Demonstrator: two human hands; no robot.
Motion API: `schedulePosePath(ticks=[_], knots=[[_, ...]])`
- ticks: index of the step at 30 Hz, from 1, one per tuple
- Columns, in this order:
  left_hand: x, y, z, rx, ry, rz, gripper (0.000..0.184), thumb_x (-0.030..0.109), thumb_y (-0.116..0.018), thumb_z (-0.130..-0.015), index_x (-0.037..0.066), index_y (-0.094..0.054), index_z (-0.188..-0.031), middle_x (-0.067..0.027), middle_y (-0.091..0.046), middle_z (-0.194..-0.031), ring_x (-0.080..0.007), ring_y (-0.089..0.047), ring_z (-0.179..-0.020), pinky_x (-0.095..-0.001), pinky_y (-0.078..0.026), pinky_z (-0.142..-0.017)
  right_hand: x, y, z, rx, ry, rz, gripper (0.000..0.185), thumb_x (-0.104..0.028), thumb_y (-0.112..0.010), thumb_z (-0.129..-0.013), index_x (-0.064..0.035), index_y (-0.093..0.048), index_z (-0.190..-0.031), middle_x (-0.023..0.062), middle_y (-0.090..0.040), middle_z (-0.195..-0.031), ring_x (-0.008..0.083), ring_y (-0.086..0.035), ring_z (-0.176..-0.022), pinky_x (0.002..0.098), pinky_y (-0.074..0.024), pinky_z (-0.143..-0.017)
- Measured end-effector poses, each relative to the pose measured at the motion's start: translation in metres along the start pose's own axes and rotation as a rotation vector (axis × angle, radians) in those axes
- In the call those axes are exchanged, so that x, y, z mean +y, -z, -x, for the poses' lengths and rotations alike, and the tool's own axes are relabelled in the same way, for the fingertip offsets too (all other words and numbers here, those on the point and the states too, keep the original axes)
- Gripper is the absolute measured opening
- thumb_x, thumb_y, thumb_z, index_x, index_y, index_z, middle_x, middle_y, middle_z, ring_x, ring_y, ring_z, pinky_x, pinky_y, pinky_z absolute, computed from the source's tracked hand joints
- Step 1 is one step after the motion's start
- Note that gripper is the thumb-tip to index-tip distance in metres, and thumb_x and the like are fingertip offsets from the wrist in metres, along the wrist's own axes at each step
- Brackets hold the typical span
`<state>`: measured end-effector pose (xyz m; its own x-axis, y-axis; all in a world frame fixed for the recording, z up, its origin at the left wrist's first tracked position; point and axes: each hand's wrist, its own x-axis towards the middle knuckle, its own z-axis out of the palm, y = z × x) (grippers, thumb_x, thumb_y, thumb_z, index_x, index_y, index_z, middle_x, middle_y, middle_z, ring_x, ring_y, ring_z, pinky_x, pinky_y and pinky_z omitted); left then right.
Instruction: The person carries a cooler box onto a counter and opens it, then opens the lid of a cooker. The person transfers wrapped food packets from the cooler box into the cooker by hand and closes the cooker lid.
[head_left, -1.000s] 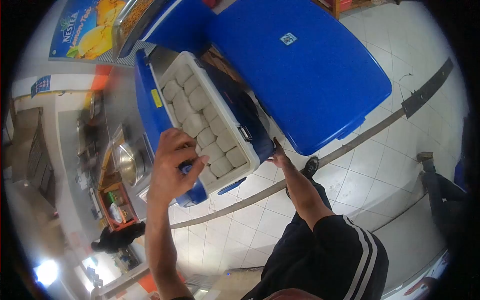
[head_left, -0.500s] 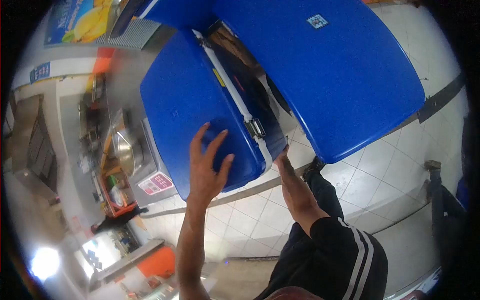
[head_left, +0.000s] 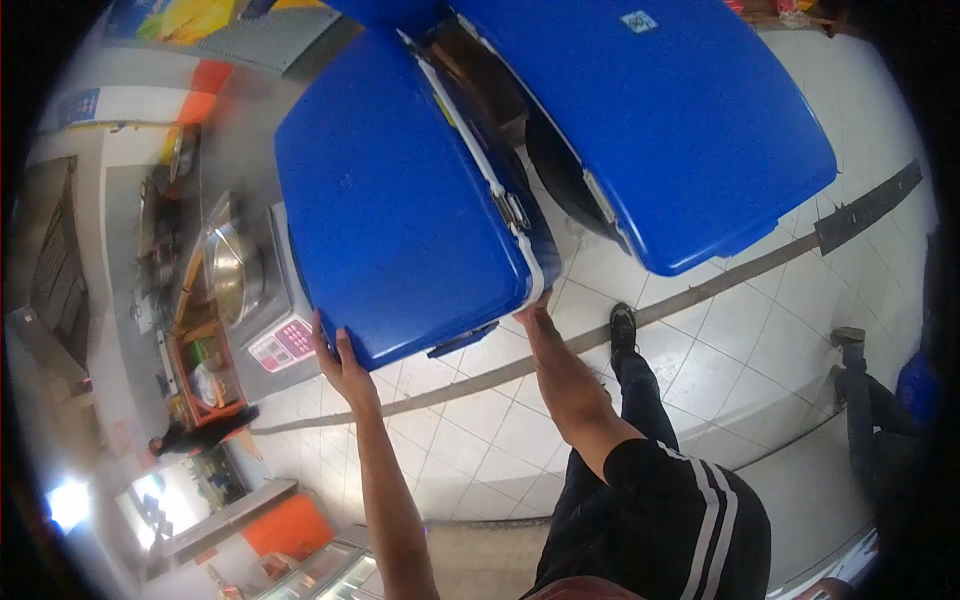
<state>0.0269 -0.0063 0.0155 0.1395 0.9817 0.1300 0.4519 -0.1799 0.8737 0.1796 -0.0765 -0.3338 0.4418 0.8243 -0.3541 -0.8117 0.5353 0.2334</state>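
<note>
A large blue plastic box (head_left: 400, 200) with rounded corners fills the upper middle of the head view. Along its right edge runs a white strip (head_left: 465, 130) with a metal buckle (head_left: 512, 212). My left hand (head_left: 347, 375) is at the box's near left corner, fingers bent over its edge and the thumb side against it. Under the near right corner my right hand (head_left: 535, 312) grips the box, its fingertips mostly hidden. A second blue box (head_left: 690, 140) with a small sticker (head_left: 637, 21) stands to the right, apart from both hands.
Left of the box are a scale (head_left: 283, 343) with a pink keypad, a metal bowl (head_left: 237, 275) and an orange crate (head_left: 205, 375). A dark strip (head_left: 720, 287) crosses the tiled floor (head_left: 500, 400). Another person's legs (head_left: 865, 410) show at the right.
My left hand has gone from hovering spread over the blue box's top to its near left corner. The box has shifted slightly left, and the gap to the second box is wider.
</note>
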Motion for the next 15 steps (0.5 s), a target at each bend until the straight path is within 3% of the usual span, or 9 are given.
schedulePosePath(ticks=[2,3,4,8,11,15], knots=[[0.0,-0.001,0.003,0.046,-0.053,-0.006,0.046,0.026,-0.053,-0.095,0.003,-0.046,-0.135,-0.0148,-0.049,-0.131,-0.0223,-0.046,-0.116,-0.0323,-0.033,-0.101,0.009,-0.004,0.007,0.139,0.063,-0.002,0.065,-0.061,-0.032,-0.09,-0.0169,-0.043,-0.136,0.0053,-0.05,-0.136,0.0292,-0.05,-0.121,0.046,-0.0409,-0.102],[-0.001,-0.001,0.003,0.05,-0.065,0.01,0.049,0.027,-0.054,-0.094,0.002,-0.045,-0.135,-0.0158,-0.05,-0.13,-0.023,-0.048,-0.115,-0.0327,-0.035,-0.1,0.014,0.002,0.006,-0.004,0.082,0.052,0.066,-0.062,-0.033,-0.089,-0.0164,-0.042,-0.137,0.0053,-0.051,-0.135,0.029,-0.05,-0.121,0.0451,-0.0409,-0.102],[-0.001,0.0,0.005,0.06,-0.057,0.007,0.049,0.027,-0.054,-0.094,0.002,-0.045,-0.135,-0.0158,-0.05,-0.13,-0.023,-0.048,-0.115,-0.0327,-0.035,-0.1,0.016,0.006,0.006,0.001,0.07,0.056,0.066,-0.062,-0.033,-0.089,-0.0164,-0.042,-0.137,0.0053,-0.051,-0.135,0.029,-0.05,-0.121,0.0451,-0.0409,-0.102],[-0.001,0.0,0.005,0.057,0.002,0.008,0.053,0.033,-0.054,-0.094,0.002,-0.044,-0.136,-0.0175,-0.048,-0.133,-0.0251,-0.046,-0.118,-0.0339,-0.035,-0.102,0.01,0.011,0.013,0.242,0.102,0.199,0.06,-0.059,-0.037,-0.09,-0.0229,-0.038,-0.138,0.0054,-0.045,-0.139,0.0268,-0.045,-0.126,0.0484,-0.0403,-0.102],[0.005,-0.004,0.007,0.075,-0.04,-0.019,0.055,0.035,-0.056,-0.094,0.003,-0.044,-0.137,-0.0174,-0.047,-0.134,-0.0257,-0.046,-0.118,-0.0339,-0.035,-0.102,0.011,-0.001,0.018,0.281,0.01,0.424,0.062,-0.064,-0.044,-0.084,-0.0311,-0.038,-0.136,0.0022,-0.041,-0.141,0.0261,-0.042,-0.127,0.0541,-0.0328,-0.104],[0.006,-0.005,0.012,0.058,0.033,0.136,0.053,0.032,-0.057,-0.094,0.006,-0.041,-0.138,-0.0144,-0.05,-0.128,-0.0194,-0.049,-0.113,-0.0311,-0.038,-0.097,0.016,0.005,0.011,0.276,0.049,0.337,0.069,-0.07,-0.044,-0.079,-0.032,-0.038,-0.137,-0.0006,-0.037,-0.145,0.0267,-0.03,-0.135,0.0538,-0.023,-0.108]])
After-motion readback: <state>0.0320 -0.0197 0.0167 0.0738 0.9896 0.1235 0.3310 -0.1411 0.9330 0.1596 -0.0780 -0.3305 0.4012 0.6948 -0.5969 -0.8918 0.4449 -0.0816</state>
